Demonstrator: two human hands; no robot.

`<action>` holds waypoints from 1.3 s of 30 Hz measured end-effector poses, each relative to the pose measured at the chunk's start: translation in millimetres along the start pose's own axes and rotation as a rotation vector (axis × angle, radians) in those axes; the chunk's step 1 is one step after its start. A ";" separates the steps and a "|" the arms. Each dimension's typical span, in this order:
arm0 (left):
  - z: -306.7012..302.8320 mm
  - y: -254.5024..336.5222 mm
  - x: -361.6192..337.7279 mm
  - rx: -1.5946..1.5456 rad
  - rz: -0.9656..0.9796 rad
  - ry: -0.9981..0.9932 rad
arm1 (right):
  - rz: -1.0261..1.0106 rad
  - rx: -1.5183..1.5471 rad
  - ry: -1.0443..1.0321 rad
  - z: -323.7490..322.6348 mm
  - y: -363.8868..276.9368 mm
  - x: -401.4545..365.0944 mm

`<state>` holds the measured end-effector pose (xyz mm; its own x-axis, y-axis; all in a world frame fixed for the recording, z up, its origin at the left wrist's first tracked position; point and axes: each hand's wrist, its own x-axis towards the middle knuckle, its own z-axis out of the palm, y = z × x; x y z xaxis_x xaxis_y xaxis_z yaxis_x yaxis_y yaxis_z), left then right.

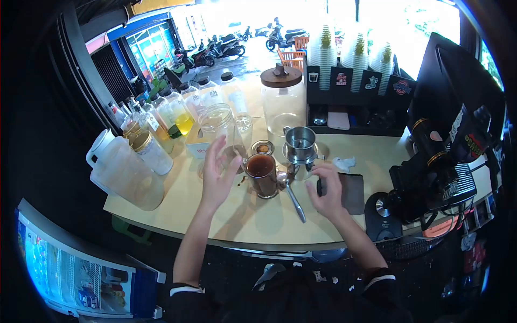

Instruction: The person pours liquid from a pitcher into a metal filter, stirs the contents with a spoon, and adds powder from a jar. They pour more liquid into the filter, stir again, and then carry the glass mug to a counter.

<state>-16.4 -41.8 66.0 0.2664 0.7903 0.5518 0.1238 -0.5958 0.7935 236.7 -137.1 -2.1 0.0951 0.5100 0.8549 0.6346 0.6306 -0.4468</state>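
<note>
A glass mug of brown drink (262,167) stands upright on the wooden counter (242,218). Just left of it is my left hand (218,175), raised with fingers apart and holding nothing. To the right my right hand (327,191) hovers near the metal drip filter (300,144), which sits on a glass; its fingers are curled but apart, with nothing visible between them. A spoon (293,198) lies between mug and right hand. Behind the mug is a small round metal lid (262,148) with brown residue.
An open glass jar (216,124), a plastic pitcher (129,175) and several bottles stand at the left. A wooden-lidded jar (281,102) and a black cup rack (355,86) are behind. A dark mat (351,194), crumpled tissue (343,163) and black machine (431,177) are at the right.
</note>
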 end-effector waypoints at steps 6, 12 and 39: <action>-20.0 -50.4 -41.6 -0.125 -0.132 0.026 | 0.212 0.105 -0.271 40.5 -35.8 13.7; -23.5 -78.0 -48.3 -0.140 -0.173 -0.042 | 0.581 0.297 -0.269 82.9 -29.8 13.9; -19.6 -82.2 -47.6 -0.311 -0.117 -0.154 | 0.566 0.277 -0.063 98.6 -45.3 7.3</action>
<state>-58.0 -27.7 -20.4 0.4113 0.8056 0.4263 -0.1282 -0.4119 0.9022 133.0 -104.3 -1.6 0.3073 0.8370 0.4527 0.2765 0.3767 -0.8841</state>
